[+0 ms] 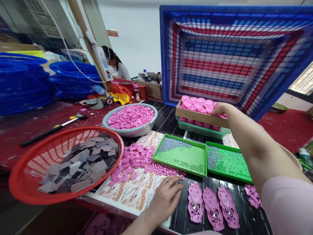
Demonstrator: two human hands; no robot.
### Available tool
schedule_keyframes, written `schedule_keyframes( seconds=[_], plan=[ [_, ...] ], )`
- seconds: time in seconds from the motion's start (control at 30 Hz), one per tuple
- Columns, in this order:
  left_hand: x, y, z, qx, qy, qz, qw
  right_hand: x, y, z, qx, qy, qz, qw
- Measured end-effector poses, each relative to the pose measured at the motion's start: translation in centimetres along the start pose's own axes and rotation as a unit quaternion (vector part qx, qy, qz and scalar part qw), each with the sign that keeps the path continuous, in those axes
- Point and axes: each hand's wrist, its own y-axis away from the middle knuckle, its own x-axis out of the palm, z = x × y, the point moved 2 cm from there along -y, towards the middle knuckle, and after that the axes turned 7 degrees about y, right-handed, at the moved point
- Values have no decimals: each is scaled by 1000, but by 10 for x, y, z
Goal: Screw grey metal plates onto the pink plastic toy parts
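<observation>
My left hand [165, 197] lies flat on the table with fingers stretched out, a ring on one finger, just left of three pink shaped plates [212, 207] laid side by side. A heap of small pink parts [139, 160] spreads ahead of it. My right hand [218, 108] reaches far forward and rests on the stacked pink pieces [197, 104] in a wooden tray [200, 117]; its fingers curl down over them, and I cannot make out whether they grip one.
Two green perforated trays [182, 153] [228, 163] hold small grey beads. A grey bowl [129, 130] holds pink parts. A red basket [29, 163] holds grey cards. A tall blue crate [234, 55] stands behind the tray. Blue basins [23, 81] are stacked at left. Another person [114, 65] sits at the back.
</observation>
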Motion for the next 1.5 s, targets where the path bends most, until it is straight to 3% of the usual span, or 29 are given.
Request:
schedule_keyframes(
  seconds=[0.1, 0.23, 0.43, 0.5, 0.57, 0.67, 0.73, 0.8, 0.93, 1.07, 1.17, 1.27, 1.37, 1.5],
  plan=[
    [0, -1, 0, -2, 5, 2, 1000, 1, 3, 2, 9, 13, 43, 999],
    [0, -2, 1, -1, 12, 1, 1000, -2, 13, -1, 15, 18, 55, 998],
    [0, -4, 1, 10, 14, -9, 1000, -36, 36, -13, 43, 12, -52, 998],
    [-1, -6, 0, 10, 14, -10, 1000, -44, 60, -16, 55, 1, -92, 994],
    [-2, -7, -1, 9, 17, -6, 1000, -38, 98, -17, 59, -14, -126, 990],
    [-3, -7, -2, 13, 22, 3, 1000, -7, 173, -11, 26, -36, -179, 983],
    [-5, -7, -3, 14, 19, 15, 1000, 25, 224, -6, -55, -35, -204, 977],
    [-9, -10, -9, 39, 5, 34, 999, 65, 271, -9, -108, -21, -151, 982],
    [-10, -29, -38, 100, -14, 115, 988, 150, 333, -44, -56, 15, 2, 998],
    [30, -54, -70, 185, -23, 242, 952, 195, 351, -71, 55, 45, 83, 994],
    [74, -61, -79, 217, -29, 329, 919, 205, 352, -69, 78, 53, 102, 990],
    [99, -56, -79, 237, -31, 367, 899, 206, 352, -63, 86, 53, 87, 991],
    [95, -47, -73, 249, -33, 377, 891, 208, 349, -58, 75, 57, 73, 993],
    [69, -40, -59, 249, -35, 398, 882, 208, 344, -40, 57, 48, 52, 996]
  ],
)
